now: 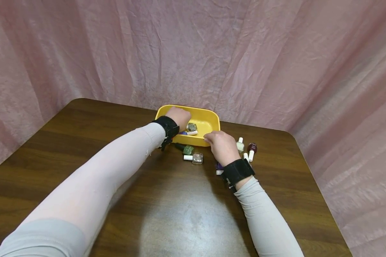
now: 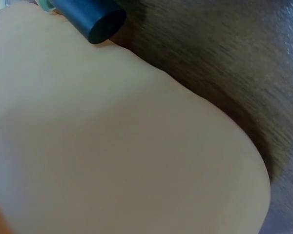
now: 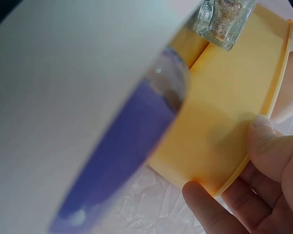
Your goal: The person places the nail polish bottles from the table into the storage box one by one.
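Note:
A yellow plastic bin point(image 1: 209, 116) stands at the back of the table. My left hand point(image 1: 179, 116) reaches over its left side into it; the fingers are hidden, so what they hold cannot be seen. With thumb inside and fingers outside, my right hand point(image 1: 224, 147) pinches the bin's rim near the front right corner. Inside lie a glitter nail polish bottle point(image 1: 191, 127) and a white-capped blue one point(image 1: 183, 133). In front of the bin are a green nail polish bottle point(image 1: 188, 150) with a black cap point(image 2: 105, 24) and another glitter nail polish bottle point(image 1: 197, 158).
Beneath my right wrist lies a purple nail polish bottle point(image 1: 219, 167), large and blurred in the right wrist view. To the right are a pale nail polish bottle point(image 1: 240, 145), a dark red one point(image 1: 252, 147) and a white cap point(image 1: 246, 156). Pink curtains point(image 1: 193, 53) hang behind the table.

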`<act>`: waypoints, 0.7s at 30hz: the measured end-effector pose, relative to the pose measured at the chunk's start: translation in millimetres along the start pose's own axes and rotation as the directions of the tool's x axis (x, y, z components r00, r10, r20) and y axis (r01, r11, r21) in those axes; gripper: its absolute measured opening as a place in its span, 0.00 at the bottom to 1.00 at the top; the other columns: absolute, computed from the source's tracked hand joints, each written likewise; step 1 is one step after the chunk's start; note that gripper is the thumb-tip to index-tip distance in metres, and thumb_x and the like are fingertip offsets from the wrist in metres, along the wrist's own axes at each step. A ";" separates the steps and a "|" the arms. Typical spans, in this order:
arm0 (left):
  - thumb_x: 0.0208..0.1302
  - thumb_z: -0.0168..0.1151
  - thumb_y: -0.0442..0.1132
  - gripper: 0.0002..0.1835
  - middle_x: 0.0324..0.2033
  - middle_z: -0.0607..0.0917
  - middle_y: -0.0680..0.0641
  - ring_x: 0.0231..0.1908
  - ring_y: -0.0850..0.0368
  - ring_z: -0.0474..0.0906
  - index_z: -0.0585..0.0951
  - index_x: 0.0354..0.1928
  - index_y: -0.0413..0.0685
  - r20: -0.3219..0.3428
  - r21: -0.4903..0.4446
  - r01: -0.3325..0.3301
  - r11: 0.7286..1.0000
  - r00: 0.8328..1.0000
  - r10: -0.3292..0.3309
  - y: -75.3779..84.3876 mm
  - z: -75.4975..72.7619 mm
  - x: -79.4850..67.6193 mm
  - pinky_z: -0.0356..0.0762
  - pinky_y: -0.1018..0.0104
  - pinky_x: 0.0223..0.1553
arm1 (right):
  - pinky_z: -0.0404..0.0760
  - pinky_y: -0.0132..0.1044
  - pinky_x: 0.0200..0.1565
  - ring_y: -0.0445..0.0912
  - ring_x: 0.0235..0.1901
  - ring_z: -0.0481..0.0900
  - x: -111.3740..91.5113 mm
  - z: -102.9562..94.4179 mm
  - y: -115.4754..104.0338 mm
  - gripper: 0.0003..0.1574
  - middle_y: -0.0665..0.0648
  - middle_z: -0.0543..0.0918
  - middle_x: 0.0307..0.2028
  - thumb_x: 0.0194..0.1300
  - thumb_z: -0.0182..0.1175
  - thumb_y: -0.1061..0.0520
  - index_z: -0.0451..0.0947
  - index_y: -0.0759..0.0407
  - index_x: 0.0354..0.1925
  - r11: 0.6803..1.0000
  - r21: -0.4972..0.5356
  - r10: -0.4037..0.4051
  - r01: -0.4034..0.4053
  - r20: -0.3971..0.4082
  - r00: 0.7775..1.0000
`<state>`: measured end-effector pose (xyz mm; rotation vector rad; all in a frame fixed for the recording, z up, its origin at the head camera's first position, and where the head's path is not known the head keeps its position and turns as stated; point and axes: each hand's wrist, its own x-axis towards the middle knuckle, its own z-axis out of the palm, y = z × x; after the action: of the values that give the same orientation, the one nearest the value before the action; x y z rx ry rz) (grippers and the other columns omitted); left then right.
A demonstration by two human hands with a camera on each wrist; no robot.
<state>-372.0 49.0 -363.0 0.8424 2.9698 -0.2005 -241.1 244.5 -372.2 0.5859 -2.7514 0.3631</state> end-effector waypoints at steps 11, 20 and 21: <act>0.80 0.59 0.32 0.11 0.35 0.89 0.47 0.35 0.51 0.80 0.89 0.40 0.46 0.021 -0.005 0.012 1.000 1.000 -0.012 2.1 -0.9 -4.4 0.81 0.49 0.50 | 0.88 0.54 0.49 0.55 0.46 0.91 0.1 0.1 -0.5 0.08 0.58 0.93 0.44 0.76 0.71 0.58 0.93 0.58 0.49 1.000 -0.002 0.002 -0.002 -0.003 1.000; 0.80 0.60 0.32 0.09 0.38 0.90 0.46 0.38 0.51 0.81 0.89 0.43 0.46 0.074 -0.020 0.029 0.999 0.997 -0.027 3.3 -2.9 -6.9 0.78 0.49 0.54 | 0.87 0.54 0.50 0.55 0.47 0.90 0.0 1.1 -0.7 0.09 0.58 0.93 0.44 0.77 0.70 0.58 0.94 0.58 0.50 1.000 0.001 0.012 -0.012 0.001 1.000; 0.80 0.60 0.32 0.09 0.38 0.90 0.47 0.38 0.51 0.81 0.89 0.43 0.46 0.077 -0.020 0.028 0.999 0.997 -0.027 3.2 -3.1 -6.8 0.78 0.49 0.54 | 0.87 0.54 0.50 0.55 0.47 0.90 0.1 1.4 -0.7 0.09 0.58 0.93 0.44 0.77 0.70 0.58 0.94 0.58 0.50 1.000 0.000 0.012 -0.012 0.000 1.000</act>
<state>-364.5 48.5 -359.8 0.7735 2.9082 -0.1982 -241.2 243.4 -373.4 0.5693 -2.7566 0.3665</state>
